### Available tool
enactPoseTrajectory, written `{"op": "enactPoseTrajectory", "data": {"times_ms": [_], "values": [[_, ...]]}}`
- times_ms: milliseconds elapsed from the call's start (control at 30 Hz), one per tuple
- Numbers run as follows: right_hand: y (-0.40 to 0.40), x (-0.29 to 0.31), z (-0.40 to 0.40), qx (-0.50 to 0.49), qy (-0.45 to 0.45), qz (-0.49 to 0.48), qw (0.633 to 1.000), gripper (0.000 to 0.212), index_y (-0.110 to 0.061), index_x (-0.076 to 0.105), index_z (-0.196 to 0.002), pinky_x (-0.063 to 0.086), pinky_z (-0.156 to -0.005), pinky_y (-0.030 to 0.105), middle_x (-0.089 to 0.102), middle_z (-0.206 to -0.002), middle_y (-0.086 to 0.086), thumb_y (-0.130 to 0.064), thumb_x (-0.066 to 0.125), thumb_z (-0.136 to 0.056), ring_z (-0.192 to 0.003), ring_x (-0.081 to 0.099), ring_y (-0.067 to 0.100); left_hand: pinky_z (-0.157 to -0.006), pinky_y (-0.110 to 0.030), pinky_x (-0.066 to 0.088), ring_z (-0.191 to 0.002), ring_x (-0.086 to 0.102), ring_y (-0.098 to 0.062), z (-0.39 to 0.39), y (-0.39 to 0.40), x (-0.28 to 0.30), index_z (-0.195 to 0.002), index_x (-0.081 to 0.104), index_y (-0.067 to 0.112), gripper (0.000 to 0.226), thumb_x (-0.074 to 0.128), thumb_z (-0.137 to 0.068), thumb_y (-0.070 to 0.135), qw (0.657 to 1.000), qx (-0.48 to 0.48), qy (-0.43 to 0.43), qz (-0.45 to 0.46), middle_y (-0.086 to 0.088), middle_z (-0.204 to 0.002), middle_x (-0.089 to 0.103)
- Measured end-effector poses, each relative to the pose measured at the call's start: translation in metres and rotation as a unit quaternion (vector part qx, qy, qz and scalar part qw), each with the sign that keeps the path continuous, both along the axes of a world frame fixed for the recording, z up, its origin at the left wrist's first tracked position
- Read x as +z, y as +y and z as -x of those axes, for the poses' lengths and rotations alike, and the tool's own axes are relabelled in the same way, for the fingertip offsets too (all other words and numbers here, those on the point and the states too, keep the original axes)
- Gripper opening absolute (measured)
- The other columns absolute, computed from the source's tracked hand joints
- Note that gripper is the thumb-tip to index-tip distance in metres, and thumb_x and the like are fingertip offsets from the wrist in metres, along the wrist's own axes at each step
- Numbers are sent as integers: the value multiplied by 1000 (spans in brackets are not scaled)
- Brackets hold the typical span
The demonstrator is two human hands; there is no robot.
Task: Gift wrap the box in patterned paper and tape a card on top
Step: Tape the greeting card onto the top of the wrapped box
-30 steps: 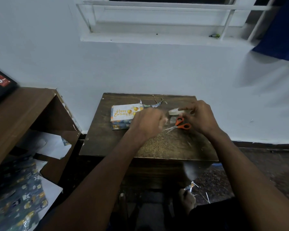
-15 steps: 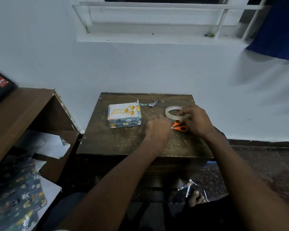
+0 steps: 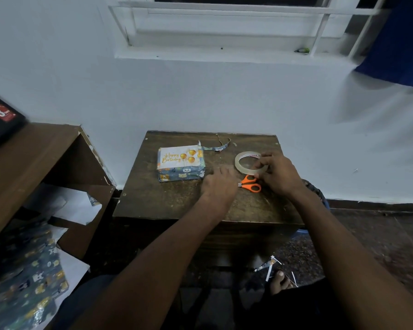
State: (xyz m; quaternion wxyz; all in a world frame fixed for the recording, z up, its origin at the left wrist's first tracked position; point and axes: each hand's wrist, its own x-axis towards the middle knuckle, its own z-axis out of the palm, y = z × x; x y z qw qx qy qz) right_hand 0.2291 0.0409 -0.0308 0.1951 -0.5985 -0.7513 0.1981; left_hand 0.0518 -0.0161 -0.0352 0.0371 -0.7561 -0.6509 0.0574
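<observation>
Head view, looking down on a small dark wooden table (image 3: pixel 167 201) set against a white wall. The wrapped box (image 3: pixel 181 172) sat on the far left part of the tabletop, covered in blue patterned paper with bear faces. A white "Happy Birthday" card (image 3: pixel 178 157) with gold balloons lay flat on its top face. Right hand (image 3: pixel 278 175) gripped the clear tape roll (image 3: pixel 244 164), fingers curled over the roll's right rim, roll tilted up off the table at the far right. Left hand (image 3: pixel 221 184) lay palm down on the wood between box and roll, fingers loosely extended, holding nothing visible; apart from the box. Orange-handled scissors (image 3: pixel 250 184) lay on the table just near of the roll, between the two hands, blades hidden under the left hand. Thin paper scraps (image 3: pixel 221 146) lay at the far edge behind the box. At the left, a brown shelf unit (image 3: pixel 34 153); a sheet of the same patterned paper (image 3: pixel 26 282) lay below it, near left. More scraps (image 3: pixel 270 264) on the floor by a bare foot (image 3: pixel 280 283).
</observation>
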Motion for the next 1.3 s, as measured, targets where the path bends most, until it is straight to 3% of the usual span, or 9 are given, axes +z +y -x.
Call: {"op": "enactPoseTrajectory", "data": {"times_ms": [133, 267, 367, 467, 633, 767, 933, 1133, 1300], "values": [[-5, 1, 1, -27, 12, 1, 1000, 25, -19, 80, -112, 48, -102, 39, 59, -138, 11, -12, 81, -88, -127, 57, 27, -99, -43, 50, -137, 45, -33, 5, -2, 10, -145, 42, 3, 37, 40, -109, 11, 999, -16, 9, 28, -20, -148, 47], [-18, 3, 5, -66, 78, 0, 995, 9, -23, 84, -97, 48, -74, 29, 77, -92, -1, -26, 78, -92, -89, 68, 16, -108, -45, 46, -136, 41, -30, 22, -6, 21, -138, 58, 10, 34, 54, -106, 21, 998, -52, 16, 27, -14, -147, 48], [-25, 4, 7, -120, 139, 5, 983, 16, -21, 84, -90, 50, -70, 30, 74, -72, 0, -30, 72, -97, -75, 69, 18, -107, -45, 46, -130, 48, -26, 43, -8, 29, -119, 68, 20, 19, 58, -103, 22, 993, -43, -95, 54, -6, -135, 57], [-35, 2, 5, -138, 195, 37, 970, 10, -15, 83, -91, 54, -73, 29, 76, -77, 3, -10, 75, -93, -73, 69, 14, -94, -44, 54, -103, 65, -20, 58, -11, 37, -89, 68, 27, 22, 56, -105, 17, 956, -24, -269, 116, 3, -100, 69], [-54, -3, 2, -185, 388, 104, 897, 34, -14, 66, -96, 59, -74, 48, 74, -92, 28, 14, 73, -78, -75, 68, 28, -75, -34, 46, -77, 60, -14, 47, -14, 46, -84, 70, 30, 33, 53, -107, 14, 915, -56, -382, 115, 8, -78, 64], [-68, 0, 1, -206, 471, 189, 837, 39, -5, 61, -112, 61, -65, 36, 76, -83, 16, 16, 73, -81, -70, 70, 25, -69, -28, 37, -82, 56, -10, 37, -10, 46, -94, 77, 23, 33, 49, -110, 16, 914, -29, -377, 149, 16, -81, 61], [-75, 0, 2, -216, 513, 248, 793, 19, 2, 71, -96, 63, -65, 29, 76, -83, 13, 6, 53, -101, -77, 73, 22, -73, -31, 31, -107, 61, -25, 18, -10, 52, -109, 78, 2, 31, 49, -105, 11, 928, -18, -328, 177, -10, -118, 70], [-76, 3, 0, -225, 507, 273, 786, 12, 1, 75, -100, 65, -81, 38, 79, -99, 21, -10, 72, -96, -83, 75, 28, -69, -35, 45, -70, 57, -24, 16, -3, 37, -82, 77, 4, 33, 56, -98, 24, 936, 14, -326, 132, -17, -81, 72], [-77, 0, 6, -271, 502, 254, 781, 5, 4, 74, -90, 64, -65, 30, 77, -92, 21, 5, 77, -87, -73, 75, 23, -80, -43, 59, -80, 69, -25, 15, 5, 28, -89, 77, 11, 38, 56, -100, 40, 952, 3, -295, 82, -8, -85, 76]]}}
